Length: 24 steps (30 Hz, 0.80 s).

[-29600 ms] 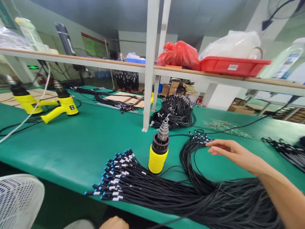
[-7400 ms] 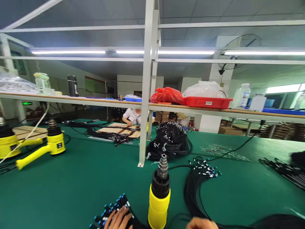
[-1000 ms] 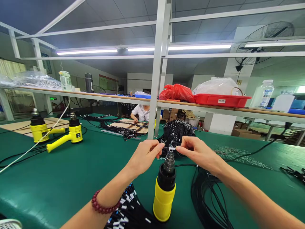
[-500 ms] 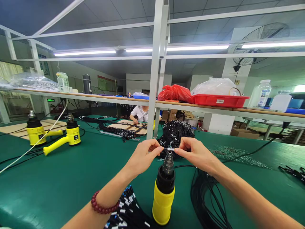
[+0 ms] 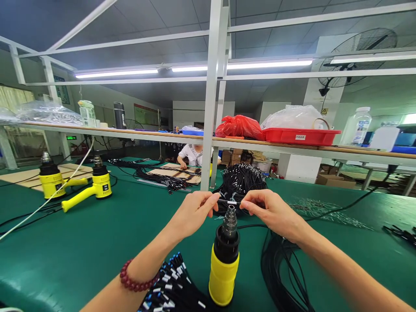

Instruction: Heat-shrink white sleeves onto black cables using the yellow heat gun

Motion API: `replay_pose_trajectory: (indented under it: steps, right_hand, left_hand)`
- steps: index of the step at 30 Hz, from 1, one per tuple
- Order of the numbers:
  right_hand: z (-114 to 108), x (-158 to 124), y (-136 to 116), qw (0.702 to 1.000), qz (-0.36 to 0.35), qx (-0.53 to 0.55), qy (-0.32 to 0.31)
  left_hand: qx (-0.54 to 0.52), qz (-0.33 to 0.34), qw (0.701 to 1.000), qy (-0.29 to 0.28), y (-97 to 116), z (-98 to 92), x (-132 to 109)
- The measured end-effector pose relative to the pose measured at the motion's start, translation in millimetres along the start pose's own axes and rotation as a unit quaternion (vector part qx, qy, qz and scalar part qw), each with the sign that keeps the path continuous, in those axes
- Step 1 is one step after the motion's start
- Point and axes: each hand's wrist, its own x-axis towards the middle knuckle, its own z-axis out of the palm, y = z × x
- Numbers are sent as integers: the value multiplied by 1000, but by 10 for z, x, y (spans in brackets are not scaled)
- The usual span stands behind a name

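Observation:
A yellow heat gun (image 5: 225,260) stands upright on the green table (image 5: 107,234), nozzle pointing up. Just above the nozzle I hold a thin black cable with a white sleeve (image 5: 231,202) stretched level between both hands. My left hand (image 5: 194,212) pinches the cable's left end; a red bead bracelet sits on that wrist. My right hand (image 5: 272,211) pinches the cable on the right side of the sleeve. A bundle of black cables with blue tips (image 5: 172,292) lies below my left arm, and a looped cable bundle (image 5: 282,273) lies under my right arm.
Two more yellow heat guns (image 5: 94,188) stand at the far left. A white post (image 5: 210,108) rises behind my hands beside a coiled cable heap (image 5: 242,182). A shelf holds a red tray (image 5: 300,135) and red bag. Another person (image 5: 194,155) works at the far side.
Over the last second my hands stay above the nozzle with the cable held between them; the white sleeve sits slightly lower and closer to the nozzle tip. Earlier, both hands were down at the bundles.

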Motion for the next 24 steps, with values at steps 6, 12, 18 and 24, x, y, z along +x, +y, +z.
replay_pose_trajectory:
  steps: [6, 12, 18, 24]
  right_hand:
    - [4, -8, 15, 1000, -2, 2, 3]
    - [-18, 1, 39, 1000, 11, -9, 6]
    - [-10, -19, 48, 999, -9, -31, 3]
    - [13, -16, 42, 1000, -12, -14, 15]
  left_hand:
    - [4, 21, 1000, -6, 49, 23, 0]
    - [-27, 22, 999, 2, 54, 22, 1]
    - [-15, -5, 1000, -13, 65, -10, -6]
    - [-18, 3, 1000, 11, 31, 25, 12]
